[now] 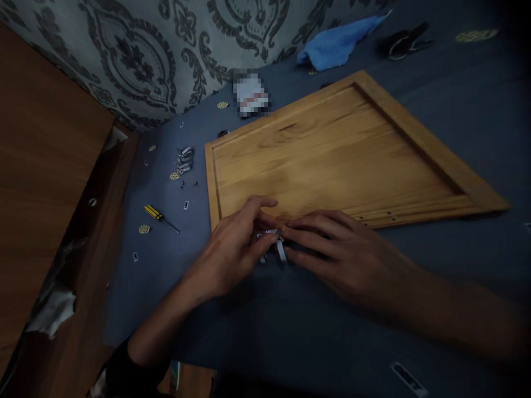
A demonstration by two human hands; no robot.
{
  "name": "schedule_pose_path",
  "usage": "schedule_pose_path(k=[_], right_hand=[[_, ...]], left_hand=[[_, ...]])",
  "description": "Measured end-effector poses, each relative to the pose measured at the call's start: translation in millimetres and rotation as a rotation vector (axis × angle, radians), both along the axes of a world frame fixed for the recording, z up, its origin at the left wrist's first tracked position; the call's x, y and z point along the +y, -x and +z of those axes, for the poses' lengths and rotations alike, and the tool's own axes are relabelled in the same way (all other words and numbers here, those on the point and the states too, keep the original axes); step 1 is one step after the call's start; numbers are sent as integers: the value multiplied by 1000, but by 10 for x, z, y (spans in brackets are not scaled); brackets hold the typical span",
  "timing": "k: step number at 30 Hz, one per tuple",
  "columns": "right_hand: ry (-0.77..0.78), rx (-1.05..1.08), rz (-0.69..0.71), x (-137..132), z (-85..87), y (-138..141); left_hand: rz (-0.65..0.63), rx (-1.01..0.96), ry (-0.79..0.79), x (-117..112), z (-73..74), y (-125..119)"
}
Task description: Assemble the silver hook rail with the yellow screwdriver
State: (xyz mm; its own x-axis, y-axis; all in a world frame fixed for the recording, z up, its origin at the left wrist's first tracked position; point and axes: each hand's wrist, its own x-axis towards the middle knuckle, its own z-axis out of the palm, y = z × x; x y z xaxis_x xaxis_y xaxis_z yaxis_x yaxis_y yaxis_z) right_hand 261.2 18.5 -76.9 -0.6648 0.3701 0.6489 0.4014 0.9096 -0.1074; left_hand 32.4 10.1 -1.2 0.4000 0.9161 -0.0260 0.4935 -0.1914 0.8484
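Note:
A wooden cabinet door with a raised frame lies flat on the dark blue cloth. At its near edge is a metal hinge, partly covered by fingers. My left hand is closed on the hinge from the left, thumb pressed against it. From the right, the fingertips of my right hand close on the same hinge, and its fingers lie along the door's near edge. Whether the hinge sits in the door is hidden. Small dark holes show in that edge, right of my hands.
On the left lie a yellow-and-black screwdriver, more metal hinges and small screws. Behind the door are a blurred white packet, a blue cloth and a dark object with a ring. Wooden furniture borders the left.

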Motion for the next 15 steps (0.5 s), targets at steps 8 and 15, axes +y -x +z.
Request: schedule_pose_path(k=[8, 15], right_hand=[[-16, 16, 13, 5, 24, 23], [18, -12, 3, 8, 11, 11]], left_hand=[[7, -10, 87, 91, -13, -28], [19, 50, 41, 92, -14, -58]])
